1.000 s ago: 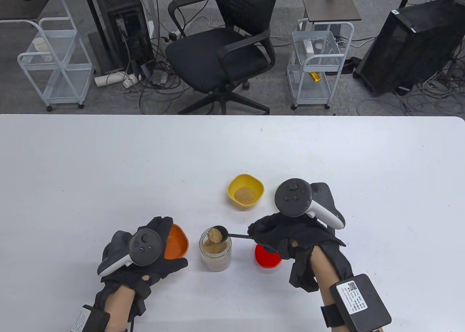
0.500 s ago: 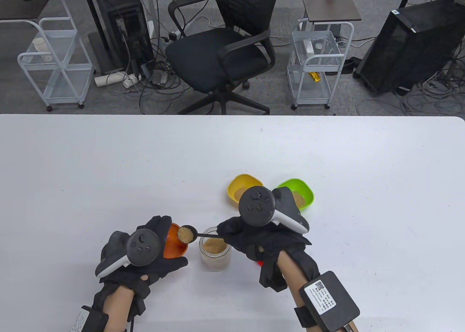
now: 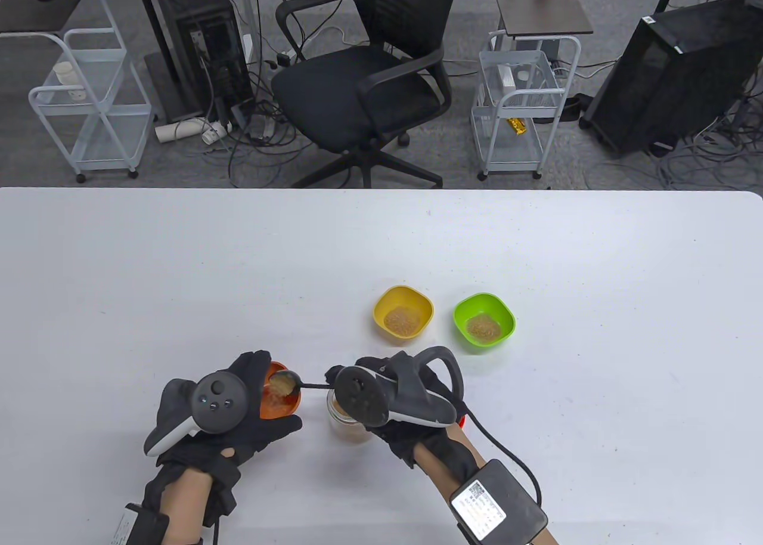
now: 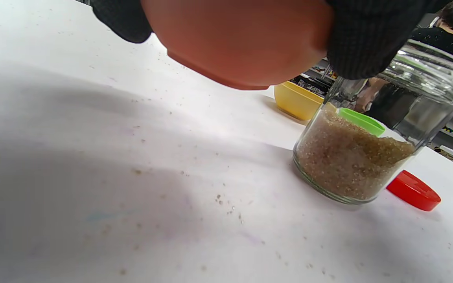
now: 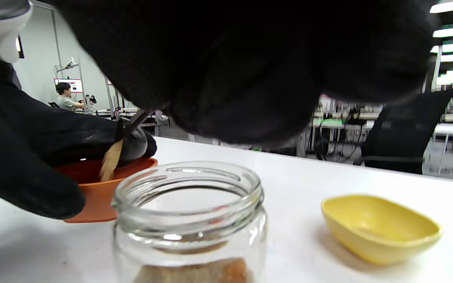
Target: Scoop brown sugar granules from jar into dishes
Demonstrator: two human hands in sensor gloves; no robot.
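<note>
Right hand (image 3: 411, 408) pinching the spoon (image 3: 285, 383) handle, bowl tilted over the orange dish (image 3: 279, 397) with sugar granules (image 5: 111, 160) spilling in. Left hand (image 3: 238, 420) grips the orange dish, lifted off the worktop (image 3: 179, 282). Glass jar (image 4: 362, 157) stands just beside; yellow dish (image 3: 403, 313) and green dish (image 3: 484, 319) hold sugar farther back.

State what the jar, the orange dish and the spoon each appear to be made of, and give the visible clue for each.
Jar: clear glass, likely; see-through wall with bright glints and a thick moulded rim.
Orange dish: probably plastic; opaque, even colour, smooth matt surface, rounded moulded edge.
Spoon: dark, with a slight sheen on the bowl; it could be metal or plastic, the pictures leave that open.
</note>
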